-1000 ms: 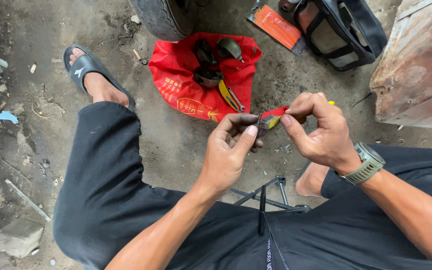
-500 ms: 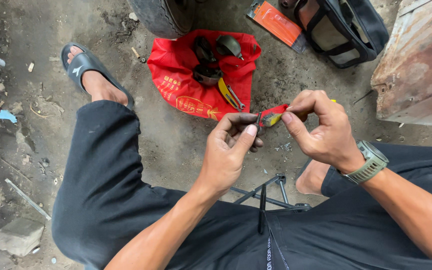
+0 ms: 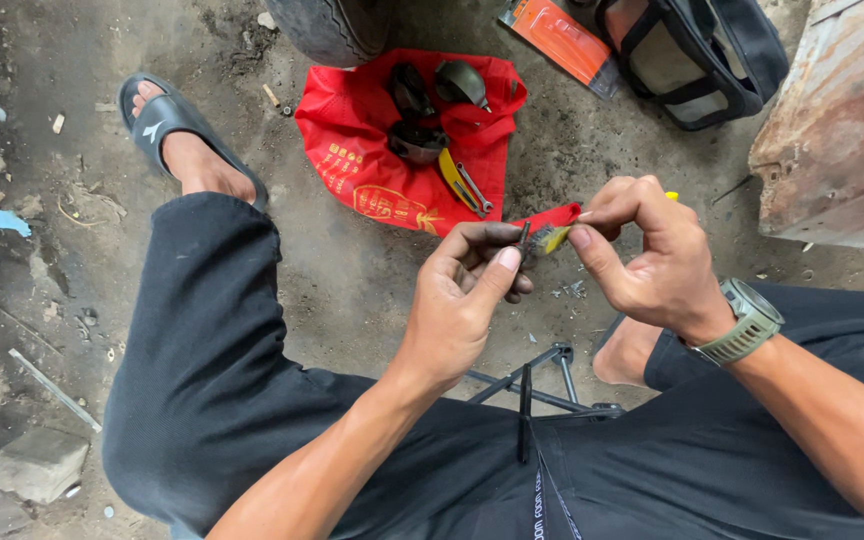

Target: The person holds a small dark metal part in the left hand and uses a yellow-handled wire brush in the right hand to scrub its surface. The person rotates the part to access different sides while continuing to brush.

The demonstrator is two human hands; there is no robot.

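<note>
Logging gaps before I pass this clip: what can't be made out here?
- Head view: small dark part in the left hand, mostly covered by its fingers.
- Yellow-tipped tool in the right hand, too small to name.
- Tyre and black bag, cut by the top edge.
- Parts on the red cloth, too dark.

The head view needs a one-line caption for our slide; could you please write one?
Left hand pinches a small dark metal part while right hand holds a small yellow tool above a red cloth.
</note>
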